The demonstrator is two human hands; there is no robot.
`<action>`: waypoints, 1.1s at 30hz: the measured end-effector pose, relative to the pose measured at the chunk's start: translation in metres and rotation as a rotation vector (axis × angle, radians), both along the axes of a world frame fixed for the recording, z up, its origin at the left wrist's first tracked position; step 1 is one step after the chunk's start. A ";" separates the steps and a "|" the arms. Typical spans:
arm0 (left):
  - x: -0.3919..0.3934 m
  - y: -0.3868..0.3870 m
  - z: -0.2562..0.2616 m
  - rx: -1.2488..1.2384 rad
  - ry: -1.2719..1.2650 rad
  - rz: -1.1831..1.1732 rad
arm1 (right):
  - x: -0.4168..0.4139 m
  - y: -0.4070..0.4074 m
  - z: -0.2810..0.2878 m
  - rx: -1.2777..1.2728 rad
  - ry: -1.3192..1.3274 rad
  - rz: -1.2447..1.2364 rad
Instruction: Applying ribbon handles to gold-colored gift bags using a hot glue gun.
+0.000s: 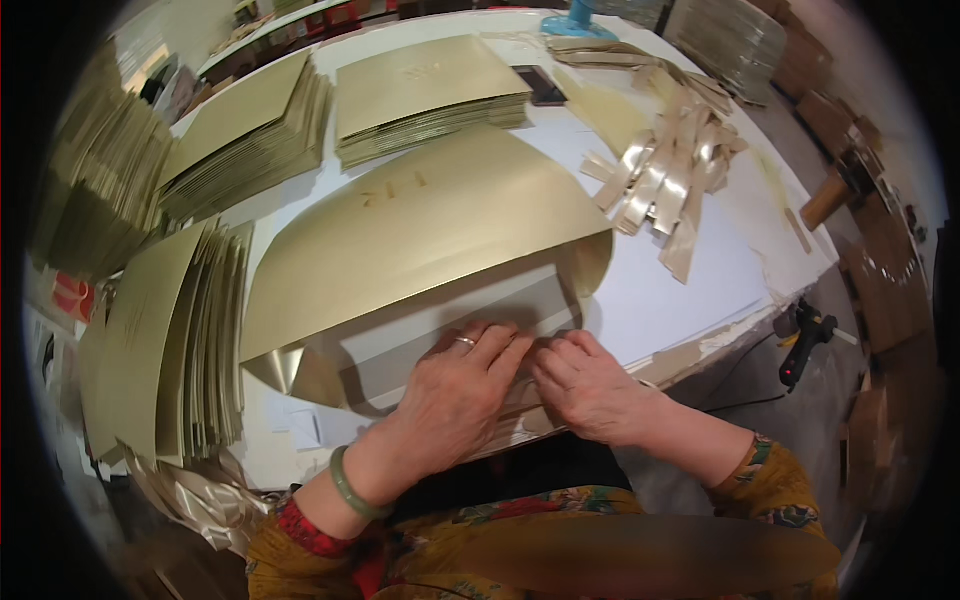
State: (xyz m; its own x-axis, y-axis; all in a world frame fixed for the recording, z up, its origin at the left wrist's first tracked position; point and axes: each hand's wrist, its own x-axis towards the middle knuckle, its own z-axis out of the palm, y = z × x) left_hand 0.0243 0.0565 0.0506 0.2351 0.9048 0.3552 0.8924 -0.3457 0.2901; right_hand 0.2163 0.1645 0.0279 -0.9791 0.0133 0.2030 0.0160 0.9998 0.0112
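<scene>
A gold paper bag [427,232] lies on its side on the white-topped table, its open mouth facing me and its pale inside showing. The upper panel bears raised lettering. My left hand [465,382], with a ring and a green bangle at the wrist, rests over the near edge of the mouth, fingers bent around it. Beside it, nearly touching, my right hand [585,382] pinches the same edge with curled fingers. Both sets of fingertips are partly hidden, as is whatever small thing may be between them.
Stacked gold bags [431,82] stand behind, with more bags [172,352] upright at left. Satin ribbons [667,172] lie at right, near a dark phone [538,85]. A blue stand base [577,28] is at the back. Beyond the table's right edge hangs a black glue gun [806,341].
</scene>
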 end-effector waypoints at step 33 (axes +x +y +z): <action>0.008 0.012 -0.037 -0.046 -0.404 0.131 | 0.390 0.132 -0.057 -0.682 0.835 -1.749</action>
State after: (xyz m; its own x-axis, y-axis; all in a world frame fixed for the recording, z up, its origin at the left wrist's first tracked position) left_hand 0.0322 0.0680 0.0131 -0.0330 0.9349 0.3533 0.7396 -0.2150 0.6378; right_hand 0.6060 0.2961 -0.0293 0.4617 0.8852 0.0573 0.5599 -0.2407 -0.7929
